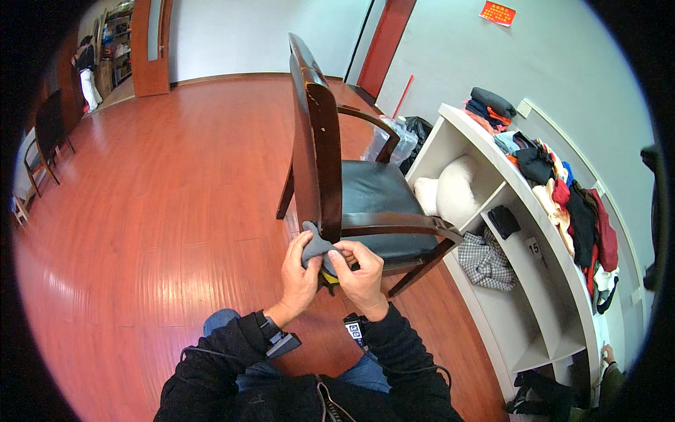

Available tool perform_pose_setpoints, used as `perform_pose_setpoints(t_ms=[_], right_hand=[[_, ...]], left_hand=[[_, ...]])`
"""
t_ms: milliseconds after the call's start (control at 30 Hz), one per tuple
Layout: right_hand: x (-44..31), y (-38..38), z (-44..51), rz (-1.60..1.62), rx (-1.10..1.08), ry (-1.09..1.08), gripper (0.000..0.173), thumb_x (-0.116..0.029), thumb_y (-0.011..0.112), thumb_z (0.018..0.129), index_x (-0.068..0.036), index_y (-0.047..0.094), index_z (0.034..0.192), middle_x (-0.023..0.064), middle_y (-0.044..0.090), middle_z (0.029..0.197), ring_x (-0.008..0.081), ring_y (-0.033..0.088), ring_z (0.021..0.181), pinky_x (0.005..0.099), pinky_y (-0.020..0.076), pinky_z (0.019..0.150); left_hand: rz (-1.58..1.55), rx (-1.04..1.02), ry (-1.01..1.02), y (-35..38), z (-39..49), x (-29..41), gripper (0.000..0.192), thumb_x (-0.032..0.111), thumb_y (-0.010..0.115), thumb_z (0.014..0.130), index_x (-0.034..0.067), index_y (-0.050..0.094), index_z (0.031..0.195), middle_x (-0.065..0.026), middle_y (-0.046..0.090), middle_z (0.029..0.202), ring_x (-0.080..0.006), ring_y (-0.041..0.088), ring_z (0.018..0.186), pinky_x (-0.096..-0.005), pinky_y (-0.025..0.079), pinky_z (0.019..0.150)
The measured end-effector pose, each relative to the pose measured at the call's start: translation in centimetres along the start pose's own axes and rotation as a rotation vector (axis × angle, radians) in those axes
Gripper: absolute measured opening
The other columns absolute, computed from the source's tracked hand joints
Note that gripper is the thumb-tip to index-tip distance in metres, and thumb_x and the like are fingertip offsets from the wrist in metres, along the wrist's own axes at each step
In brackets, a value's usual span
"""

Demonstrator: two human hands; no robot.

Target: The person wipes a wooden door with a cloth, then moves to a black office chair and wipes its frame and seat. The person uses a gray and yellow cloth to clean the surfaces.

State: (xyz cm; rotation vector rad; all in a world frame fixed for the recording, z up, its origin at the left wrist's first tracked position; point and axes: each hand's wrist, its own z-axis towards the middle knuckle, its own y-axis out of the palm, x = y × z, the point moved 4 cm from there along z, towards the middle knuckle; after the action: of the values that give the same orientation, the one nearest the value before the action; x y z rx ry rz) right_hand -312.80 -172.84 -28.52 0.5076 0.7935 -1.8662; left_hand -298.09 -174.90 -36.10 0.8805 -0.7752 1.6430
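A small dark grey cloth item, perhaps a sock, is held between both hands near the lower back corner of a wooden armchair. My left hand pinches its left side between thumb and fingers. On its right side, my right hand grips it with thumb and bent fingers. Something yellow and black shows just below the cloth, partly hidden by the hands; I cannot tell what it is. The chair has a black padded seat.
A curved white shelf unit stands at the right, with piled clothes on top and a checked cloth inside. Behind the chair are plastic bags. A person stands far left; another person's hand is at lower right.
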Motion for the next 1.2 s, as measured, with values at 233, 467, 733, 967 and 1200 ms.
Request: perform_pose_setpoints(t_ms=[233, 467, 733, 967, 1200], right_hand=[[-3.4, -2.9, 3.6, -0.351, 0.174, -0.375, 0.017, -0.004, 0.081, 0.088, 0.000, 0.073, 0.102, 0.0146, 0.072, 0.098, 0.0309, 0.070, 0.091, 0.0409, 0.0554, 0.081], [-0.1, -2.9, 7.2, -0.645, 0.012, -0.348, 0.034, -0.035, 0.061, 0.105, -0.003, 0.071, 0.106, 0.0169, 0.070, 0.099, 0.0380, 0.065, 0.093, 0.0481, 0.0483, 0.086], [1.5, -2.2, 7.0, -0.791, -0.011, -0.379, 0.029, -0.031, 0.068, 0.099, -0.007, 0.064, 0.083, 0.0119, 0.060, 0.081, 0.0351, 0.059, 0.080, 0.0467, 0.0439, 0.076], [1.1, -1.9, 6.9, -0.796, 0.047, -0.372, 0.024, -0.025, 0.069, 0.097, -0.007, 0.064, 0.082, 0.0119, 0.059, 0.080, 0.0353, 0.058, 0.079, 0.0468, 0.0441, 0.076], [0.9, -1.9, 6.9, -0.775, 0.085, -0.376, 0.022, -0.023, 0.064, 0.098, -0.008, 0.064, 0.082, 0.0119, 0.059, 0.080, 0.0359, 0.058, 0.080, 0.0478, 0.0442, 0.076]], left_hand=[[-0.442, 0.087, -0.292, 0.4, 2.6, -1.1, 0.040, 0.015, 0.057, 0.109, -0.002, 0.062, 0.146, -0.0176, 0.068, 0.139, -0.0280, 0.066, 0.121, -0.0366, 0.051, 0.106], [-0.299, 0.085, 0.227, 1.7, 6.9, 5.6, 0.073, 0.045, 0.040, 0.115, -0.005, 0.027, 0.166, -0.0222, 0.028, 0.174, -0.0352, 0.026, 0.161, -0.0420, 0.019, 0.131], [-0.287, 0.176, 0.513, -0.7, 13.9, 12.8, 0.070, 0.042, 0.041, 0.115, -0.006, 0.028, 0.165, -0.0235, 0.034, 0.170, -0.0326, 0.036, 0.156, -0.0404, 0.027, 0.127], [-0.346, 0.141, 0.491, -1.9, 15.7, 14.6, 0.065, 0.033, 0.048, 0.115, -0.004, 0.030, 0.166, -0.0201, 0.046, 0.162, -0.0267, 0.051, 0.141, -0.0382, 0.041, 0.117], [-0.227, 0.090, 0.277, 2.1, 5.7, 3.5, 0.077, 0.045, 0.043, 0.112, -0.010, 0.029, 0.164, -0.0257, 0.030, 0.173, -0.0367, 0.027, 0.161, -0.0419, 0.021, 0.130]])
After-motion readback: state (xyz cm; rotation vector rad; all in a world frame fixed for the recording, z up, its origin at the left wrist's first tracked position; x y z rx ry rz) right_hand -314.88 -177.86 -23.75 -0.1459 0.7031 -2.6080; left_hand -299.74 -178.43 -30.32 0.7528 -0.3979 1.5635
